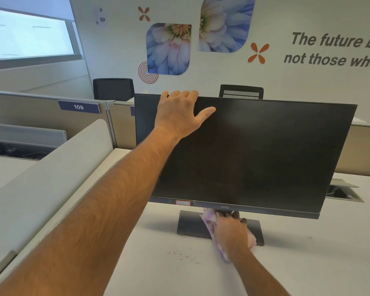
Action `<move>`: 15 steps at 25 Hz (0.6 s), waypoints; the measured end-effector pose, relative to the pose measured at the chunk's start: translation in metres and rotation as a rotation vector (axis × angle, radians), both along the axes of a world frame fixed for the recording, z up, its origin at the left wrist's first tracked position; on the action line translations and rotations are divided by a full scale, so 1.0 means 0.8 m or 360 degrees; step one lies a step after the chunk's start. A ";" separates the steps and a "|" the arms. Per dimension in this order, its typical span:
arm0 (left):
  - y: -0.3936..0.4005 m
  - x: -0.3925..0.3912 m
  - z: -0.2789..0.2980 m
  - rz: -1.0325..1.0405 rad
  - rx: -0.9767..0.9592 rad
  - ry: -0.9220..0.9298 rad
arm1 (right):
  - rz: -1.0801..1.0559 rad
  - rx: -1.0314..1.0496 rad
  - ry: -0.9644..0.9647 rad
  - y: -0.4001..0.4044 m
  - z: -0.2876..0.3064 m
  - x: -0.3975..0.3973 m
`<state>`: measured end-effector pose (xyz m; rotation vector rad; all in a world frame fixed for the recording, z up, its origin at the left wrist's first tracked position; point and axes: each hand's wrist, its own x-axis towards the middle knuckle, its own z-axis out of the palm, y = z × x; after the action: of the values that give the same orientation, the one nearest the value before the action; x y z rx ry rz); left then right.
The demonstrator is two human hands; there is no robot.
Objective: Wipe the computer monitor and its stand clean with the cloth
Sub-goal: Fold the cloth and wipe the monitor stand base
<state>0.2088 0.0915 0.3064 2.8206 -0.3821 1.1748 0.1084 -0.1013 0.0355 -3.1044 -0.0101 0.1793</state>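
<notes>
One monitor (254, 154) stands mid-desk (158, 274) on one stand (190, 223). My left hand (179, 116) hooks its fingers over the monitor's top edge. My right hand (231, 231) presses one cloth (207, 218) onto the stand. Two chairs (113, 88) sit far behind.

Both forearms are bare from the frame's lower edge to the wrists, with no sleeve, watch or band showing; fine hair runs along the long left forearm. The left hand (177, 114) and the right hand (231, 231) wear no gloves or rings
</notes>
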 end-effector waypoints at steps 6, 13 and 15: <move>0.001 -0.004 0.003 -0.0011 0.0007 0.0040 | -0.0239 -0.0110 -0.0115 -0.073 -0.004 -0.015; -0.001 -0.006 0.002 -0.0026 -0.0006 0.0044 | -0.0519 0.0065 -0.0084 -0.153 -0.004 -0.041; -0.001 -0.007 0.001 -0.0034 -0.0016 0.0025 | -0.0659 0.0370 -0.0133 -0.173 -0.007 -0.047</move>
<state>0.2036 0.0910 0.3074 2.8081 -0.4028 1.1467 0.0705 -0.2398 0.0300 -2.8010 0.5604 0.0322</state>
